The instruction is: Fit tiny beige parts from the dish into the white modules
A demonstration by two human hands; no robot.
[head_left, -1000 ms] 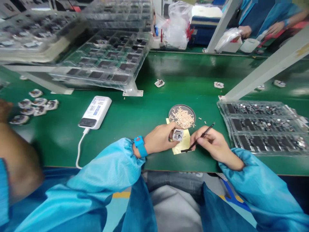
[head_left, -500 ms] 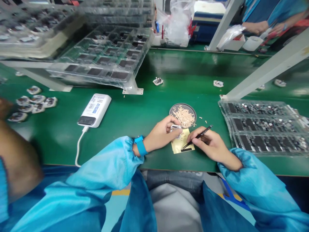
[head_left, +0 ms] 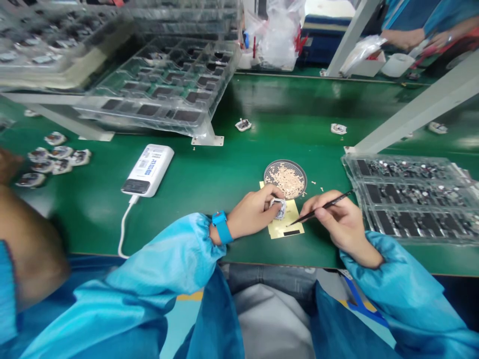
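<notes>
Left hand: the left hand, with a blue wristband, is curled almost closed, with the fingers and thumb pinching a small square component.
Right hand: the right hand is closed in a pen grip on slim black tweezers, whose tips point down-left, just beside the component. I cannot tell whether the tips hold anything.
Under the hands: a yellow card lies on the green bench, beneath the component and the tweezer tips.
Just beyond the left hand: a round mesh dish holds a heap of pale tiny pieces.
Right of the right hand: a clear plastic tray holds dark parts.
Far left of the left hand: a white power bank lies on the bench.
Far beyond the hands: a co-worker's hands.
Handling: a firm pinch and slow tweezer tips seem best, as the component is tiny.
</notes>
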